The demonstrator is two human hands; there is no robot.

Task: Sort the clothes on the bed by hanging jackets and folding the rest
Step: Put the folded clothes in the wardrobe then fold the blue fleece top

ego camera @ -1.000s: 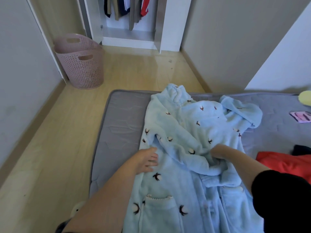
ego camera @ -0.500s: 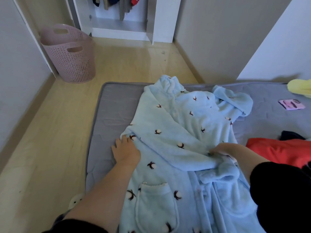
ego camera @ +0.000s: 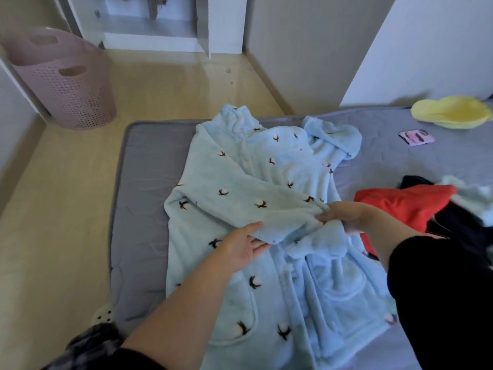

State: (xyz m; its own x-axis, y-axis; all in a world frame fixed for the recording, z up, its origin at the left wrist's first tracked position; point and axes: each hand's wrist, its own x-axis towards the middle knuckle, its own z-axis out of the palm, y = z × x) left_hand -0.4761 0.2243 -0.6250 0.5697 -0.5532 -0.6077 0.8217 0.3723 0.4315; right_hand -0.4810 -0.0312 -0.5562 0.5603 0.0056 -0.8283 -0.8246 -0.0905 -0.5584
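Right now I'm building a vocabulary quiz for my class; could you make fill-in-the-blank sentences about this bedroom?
1. The light blue robe lies on a ___ mattress.
2. The left hand and right hand meet at the robe's folded ___.
3. The pink laundry basket stands on the ___.
Missing words: grey; sleeve; floor.

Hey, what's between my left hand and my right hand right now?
In the head view, the blue robe's sleeve end fills the gap from left hand to right hand.
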